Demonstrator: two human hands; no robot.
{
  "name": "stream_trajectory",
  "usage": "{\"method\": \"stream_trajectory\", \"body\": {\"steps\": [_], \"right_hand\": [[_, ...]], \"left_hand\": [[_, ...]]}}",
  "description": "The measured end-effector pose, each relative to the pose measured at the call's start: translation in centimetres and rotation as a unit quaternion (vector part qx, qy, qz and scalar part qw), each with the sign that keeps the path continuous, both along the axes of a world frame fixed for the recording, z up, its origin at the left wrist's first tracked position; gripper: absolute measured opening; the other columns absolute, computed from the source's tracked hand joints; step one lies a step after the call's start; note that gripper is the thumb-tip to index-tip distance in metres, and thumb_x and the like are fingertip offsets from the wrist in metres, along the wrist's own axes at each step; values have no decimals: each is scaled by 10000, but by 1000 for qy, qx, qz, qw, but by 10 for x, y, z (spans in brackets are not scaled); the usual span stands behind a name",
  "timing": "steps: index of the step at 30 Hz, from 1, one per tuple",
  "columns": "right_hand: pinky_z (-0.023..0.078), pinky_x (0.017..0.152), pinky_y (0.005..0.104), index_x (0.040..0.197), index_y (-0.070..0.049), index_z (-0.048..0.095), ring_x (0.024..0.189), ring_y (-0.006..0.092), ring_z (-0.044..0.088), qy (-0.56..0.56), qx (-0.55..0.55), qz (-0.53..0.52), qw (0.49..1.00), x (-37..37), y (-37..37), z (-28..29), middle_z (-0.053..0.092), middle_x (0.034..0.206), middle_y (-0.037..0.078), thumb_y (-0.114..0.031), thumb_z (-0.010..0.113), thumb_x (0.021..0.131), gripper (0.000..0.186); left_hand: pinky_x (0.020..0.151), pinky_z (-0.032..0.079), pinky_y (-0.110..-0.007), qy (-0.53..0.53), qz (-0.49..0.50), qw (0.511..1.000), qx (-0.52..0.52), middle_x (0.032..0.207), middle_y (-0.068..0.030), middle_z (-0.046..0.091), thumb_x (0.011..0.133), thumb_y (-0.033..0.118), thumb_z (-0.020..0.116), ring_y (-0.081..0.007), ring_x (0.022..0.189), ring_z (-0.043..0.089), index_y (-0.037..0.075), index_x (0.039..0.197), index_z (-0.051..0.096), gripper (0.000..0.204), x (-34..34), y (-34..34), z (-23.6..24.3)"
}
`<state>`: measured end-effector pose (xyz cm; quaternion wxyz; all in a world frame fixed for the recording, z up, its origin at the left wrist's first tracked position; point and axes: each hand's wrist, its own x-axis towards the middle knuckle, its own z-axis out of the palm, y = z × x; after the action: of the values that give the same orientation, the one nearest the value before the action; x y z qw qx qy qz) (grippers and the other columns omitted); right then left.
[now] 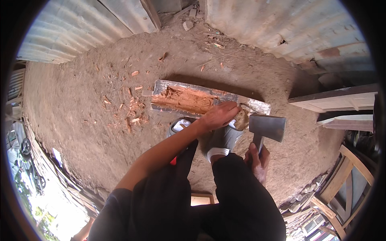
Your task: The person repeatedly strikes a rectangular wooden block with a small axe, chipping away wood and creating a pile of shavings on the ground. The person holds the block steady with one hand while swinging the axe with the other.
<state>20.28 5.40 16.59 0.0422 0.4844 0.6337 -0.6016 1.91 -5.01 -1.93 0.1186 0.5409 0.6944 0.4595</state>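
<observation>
Board (183, 98) lies on the dirt (76, 100) by the shoes (180, 125), maybe for bracing. Left hand (221, 115) is curled round some brown lump (242, 119) near the board's right end; right hand (258, 162) grips the axe (268, 127) close under its head, probably for control.

A brown bare-earth floor (72, 92) spreads beneath the left hand (219, 115) and right hand (257, 160). Beyond them, 2 pale corrugated metal walls (281, 28) stand apart. Right of them are a flat, pale wooden panel (337, 103) and a brown wooden frame (337, 180); bright white daylight (60, 209) glares behind, leftward.
</observation>
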Motion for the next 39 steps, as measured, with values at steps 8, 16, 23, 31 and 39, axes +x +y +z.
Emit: {"method": "stream_trajectory", "body": {"steps": [8, 16, 23, 31, 39], "right_hand": [[359, 522, 287, 873, -64, 571, 555, 103, 482, -7, 23, -13, 1000, 9, 4, 0, 518, 647, 16, -520, 675, 997, 483], [357, 530, 276, 915, -56, 569, 560, 102, 473, 25, 9, -29, 999, 12, 2, 10, 508, 653, 14, -533, 666, 1005, 495], [348, 491, 265, 988, -56, 556, 522, 100, 451, 76, 17, -51, 996, 29, 1, -5, 476, 659, 1, -521, 645, 1033, 475], [369, 537, 268, 1064, -72, 547, 598, 102, 471, 66, 35, -201, 977, 32, -11, -27, 486, 692, 4, -492, 655, 1034, 434], [357, 537, 292, 896, -61, 558, 584, 112, 470, 36, 51, -28, 998, 23, 8, 0, 497, 654, 10, -506, 647, 1021, 470]], "left_hand": [[1038, 456, -513, 33, 30, 992, -115, 1230, -183, 623, 880, 194, 754, -390, 1176, 598, 53, 1361, 567, 535, -18, -41, 0], [1001, 502, -460, 49, -14, 999, 1, 1180, -160, 618, 945, 200, 691, -360, 1136, 616, 25, 1295, 576, 408, 3, -8, 24], [933, 533, -469, -26, -29, 999, 6, 1144, -160, 643, 924, 166, 697, -377, 1092, 650, 35, 1271, 558, 397, 14, 14, 19], [864, 526, -517, -101, 15, 995, -10, 1106, -165, 660, 869, 136, 726, -396, 1028, 661, 23, 1279, 572, 452, 19, 12, 9], [797, 520, -505, -56, 7, 998, -8, 1050, -179, 665, 847, 120, 719, -396, 963, 670, 20, 1228, 568, 421, 25, -3, 10]]}}
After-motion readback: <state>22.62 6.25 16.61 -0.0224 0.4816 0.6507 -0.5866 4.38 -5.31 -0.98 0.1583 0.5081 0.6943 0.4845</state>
